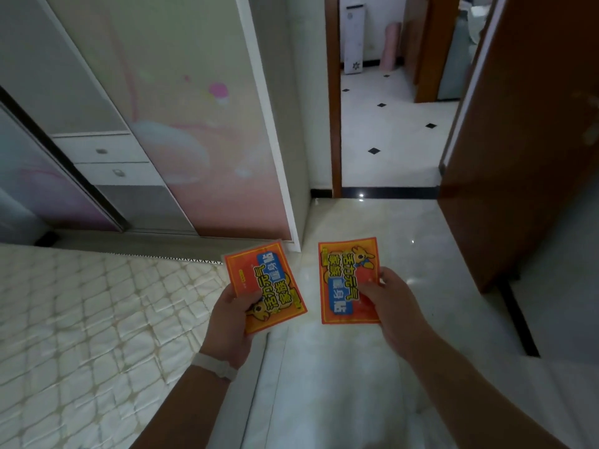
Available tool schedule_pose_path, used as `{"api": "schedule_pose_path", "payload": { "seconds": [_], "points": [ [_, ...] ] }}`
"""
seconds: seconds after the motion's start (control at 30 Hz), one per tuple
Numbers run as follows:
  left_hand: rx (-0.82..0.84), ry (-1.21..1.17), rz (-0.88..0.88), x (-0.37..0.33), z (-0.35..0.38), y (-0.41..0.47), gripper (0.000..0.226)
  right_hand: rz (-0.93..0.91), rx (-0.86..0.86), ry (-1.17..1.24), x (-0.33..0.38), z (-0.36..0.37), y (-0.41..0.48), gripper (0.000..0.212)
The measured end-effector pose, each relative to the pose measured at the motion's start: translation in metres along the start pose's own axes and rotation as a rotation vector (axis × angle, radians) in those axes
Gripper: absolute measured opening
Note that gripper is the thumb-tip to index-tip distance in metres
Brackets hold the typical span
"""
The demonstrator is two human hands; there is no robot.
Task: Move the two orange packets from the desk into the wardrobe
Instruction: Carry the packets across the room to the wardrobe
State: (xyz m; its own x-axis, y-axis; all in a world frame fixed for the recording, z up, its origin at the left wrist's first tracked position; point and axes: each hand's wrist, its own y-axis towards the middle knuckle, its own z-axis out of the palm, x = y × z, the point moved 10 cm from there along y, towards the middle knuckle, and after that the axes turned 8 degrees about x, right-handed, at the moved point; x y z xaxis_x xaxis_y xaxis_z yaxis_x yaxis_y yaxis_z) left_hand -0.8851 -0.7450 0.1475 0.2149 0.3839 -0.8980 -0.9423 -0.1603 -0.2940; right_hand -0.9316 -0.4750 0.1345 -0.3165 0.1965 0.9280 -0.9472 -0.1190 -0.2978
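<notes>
Bedroom: packets (265,283) (348,280) near wardrobe (181,124)

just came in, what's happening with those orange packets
A person is carrying them, one in each hand: the left hand holds the left packet, the right hand the right packet. Both are held over the floor, beside the mattress. The wardrobe stands ahead to the left, partly open; neither packet is in it yet.

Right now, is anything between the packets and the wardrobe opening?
Nothing visible blocks it. The left packet and right packet are held over bare floor; the wardrobe stands open ahead-left, past the mattress corner.
</notes>
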Motion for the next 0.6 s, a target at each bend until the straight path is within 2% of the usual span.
{"api": "schedule_pose_path", "payload": {
  "seconds": [0.23, 0.43, 0.6],
  "points": [
    [-0.101, -0.073, 0.006, -0.010, -0.048, 0.082, 0.032, 0.031, 0.071, -0.091, 0.009, 0.049, 0.089, 0.007],
    [-0.111, -0.164, -0.046, -0.006, -0.085, 0.192, 0.031, 0.022, 0.018, -0.205, 0.032, 0.080, 0.195, 0.011],
    [-0.051, -0.178, 0.006, -0.070, -0.102, 0.306, 0.033, 0.010, -0.029, -0.214, 0.064, 0.126, 0.291, 0.013]
  ]
}}
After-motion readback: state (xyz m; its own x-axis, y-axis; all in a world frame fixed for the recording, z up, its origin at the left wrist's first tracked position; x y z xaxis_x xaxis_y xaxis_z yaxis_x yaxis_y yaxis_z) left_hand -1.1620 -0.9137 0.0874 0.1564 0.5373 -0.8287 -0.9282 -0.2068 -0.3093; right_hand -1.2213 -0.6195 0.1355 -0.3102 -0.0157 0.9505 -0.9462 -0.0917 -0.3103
